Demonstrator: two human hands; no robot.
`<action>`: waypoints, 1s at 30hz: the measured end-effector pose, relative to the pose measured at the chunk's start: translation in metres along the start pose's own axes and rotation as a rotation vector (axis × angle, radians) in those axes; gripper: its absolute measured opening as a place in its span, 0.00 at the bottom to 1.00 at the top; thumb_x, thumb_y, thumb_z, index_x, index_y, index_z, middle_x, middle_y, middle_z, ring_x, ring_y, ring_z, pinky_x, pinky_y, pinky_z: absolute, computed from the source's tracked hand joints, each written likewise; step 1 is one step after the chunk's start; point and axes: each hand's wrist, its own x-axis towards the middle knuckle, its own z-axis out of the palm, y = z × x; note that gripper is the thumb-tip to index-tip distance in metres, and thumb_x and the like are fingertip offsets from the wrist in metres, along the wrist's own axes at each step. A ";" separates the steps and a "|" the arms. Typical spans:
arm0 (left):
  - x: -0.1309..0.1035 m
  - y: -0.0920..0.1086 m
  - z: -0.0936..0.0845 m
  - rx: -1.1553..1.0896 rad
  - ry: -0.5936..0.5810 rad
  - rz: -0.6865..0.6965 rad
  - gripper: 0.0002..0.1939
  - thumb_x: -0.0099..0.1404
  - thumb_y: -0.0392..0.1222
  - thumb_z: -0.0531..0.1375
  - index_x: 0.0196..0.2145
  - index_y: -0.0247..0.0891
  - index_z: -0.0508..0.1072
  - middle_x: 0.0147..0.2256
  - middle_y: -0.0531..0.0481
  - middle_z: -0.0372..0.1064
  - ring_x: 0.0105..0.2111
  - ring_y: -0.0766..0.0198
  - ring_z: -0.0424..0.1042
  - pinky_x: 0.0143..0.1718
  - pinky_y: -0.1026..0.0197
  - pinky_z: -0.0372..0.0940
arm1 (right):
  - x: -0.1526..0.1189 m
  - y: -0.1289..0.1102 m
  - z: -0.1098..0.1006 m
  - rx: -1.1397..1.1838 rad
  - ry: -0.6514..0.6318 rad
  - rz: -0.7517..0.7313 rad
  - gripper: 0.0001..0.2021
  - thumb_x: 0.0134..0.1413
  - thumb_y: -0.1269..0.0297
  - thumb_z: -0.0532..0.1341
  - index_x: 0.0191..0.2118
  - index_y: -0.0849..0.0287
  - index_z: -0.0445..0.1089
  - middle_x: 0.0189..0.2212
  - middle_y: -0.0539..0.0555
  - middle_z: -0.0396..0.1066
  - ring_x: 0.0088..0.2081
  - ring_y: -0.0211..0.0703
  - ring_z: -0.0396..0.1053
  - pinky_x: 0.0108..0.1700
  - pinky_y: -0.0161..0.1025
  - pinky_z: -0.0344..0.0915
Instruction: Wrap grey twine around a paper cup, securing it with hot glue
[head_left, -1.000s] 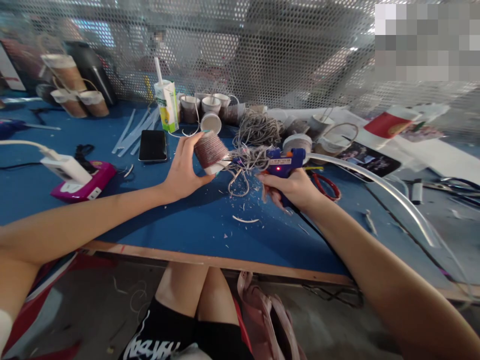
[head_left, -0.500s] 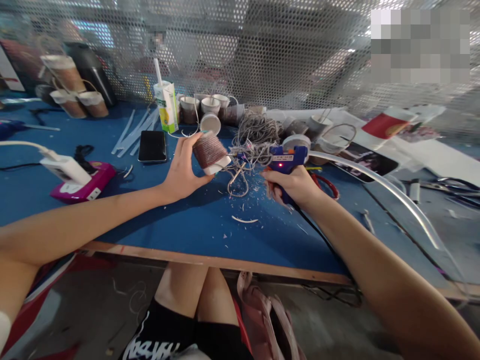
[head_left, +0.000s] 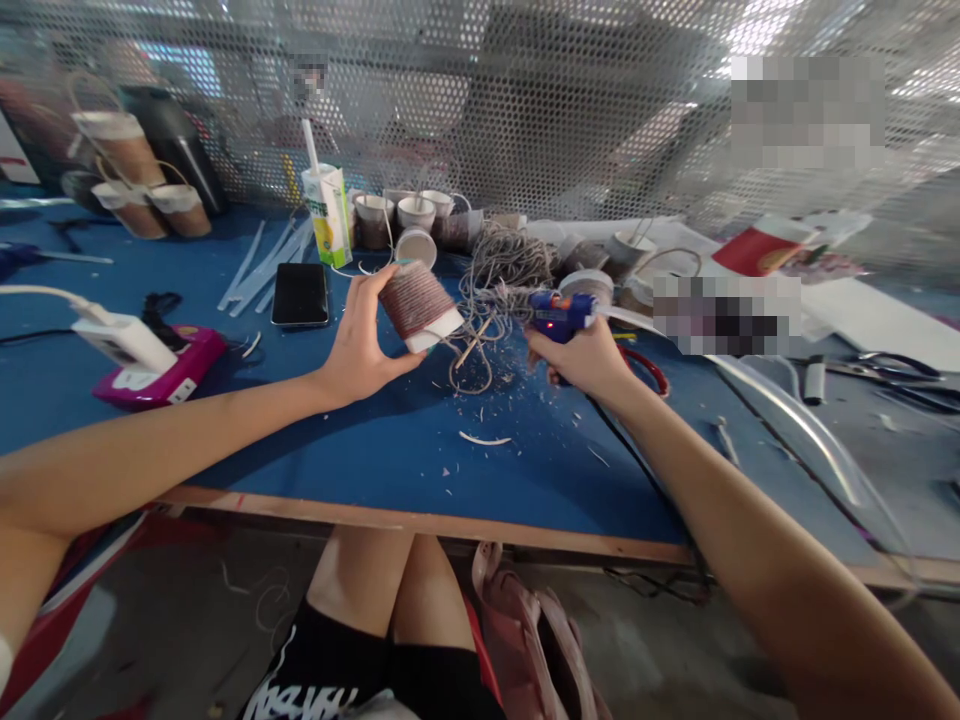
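The left hand (head_left: 360,335) holds a cup (head_left: 418,304) wrapped in reddish-brown cord, tilted on its side above the blue table (head_left: 360,440), thumb under its white rim and fingers over the top. The right hand (head_left: 581,358) is closed round the grip of a blue glue gun (head_left: 559,314) (a small red light shows on its body), with the nozzle pointing left toward the cup but apart from it. Between the two lies a tangle of grey cord (head_left: 495,285), loose strands trailing to the cup's rim. White scraps are scattered on the table below the hands. Behind the cup stand a juice carton (head_left: 328,213) with a straw and a row of more cups (head_left: 416,212); a dark phone (head_left: 300,294) lies flat just left of the left hand. A pink box (head_left: 161,368) sits far left.
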 end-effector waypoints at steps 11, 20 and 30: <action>-0.001 0.000 0.000 -0.054 0.001 -0.016 0.45 0.56 0.58 0.65 0.63 0.43 0.47 0.55 0.38 0.58 0.56 0.47 0.63 0.56 0.45 0.65 | 0.032 0.034 -0.037 -0.623 -0.067 -0.182 0.33 0.26 0.53 0.75 0.30 0.53 0.50 0.35 0.57 0.61 0.43 0.59 0.65 0.45 0.52 0.65; -0.001 0.001 0.000 -0.054 -0.014 -0.036 0.46 0.57 0.62 0.64 0.63 0.43 0.46 0.57 0.38 0.57 0.57 0.47 0.62 0.57 0.44 0.65 | 0.009 0.003 -0.044 -0.368 -0.077 -0.371 0.22 0.37 0.68 0.65 0.41 0.56 0.59 0.47 0.63 0.59 0.48 0.55 0.62 0.53 0.52 0.64; -0.001 0.002 -0.001 -0.041 -0.009 0.006 0.46 0.58 0.63 0.62 0.64 0.41 0.46 0.57 0.37 0.57 0.58 0.48 0.62 0.57 0.46 0.65 | -0.024 -0.022 0.028 0.684 -0.599 -0.105 0.20 0.52 0.49 0.62 0.38 0.54 0.53 0.52 0.57 0.69 0.16 0.24 0.58 0.22 0.38 0.72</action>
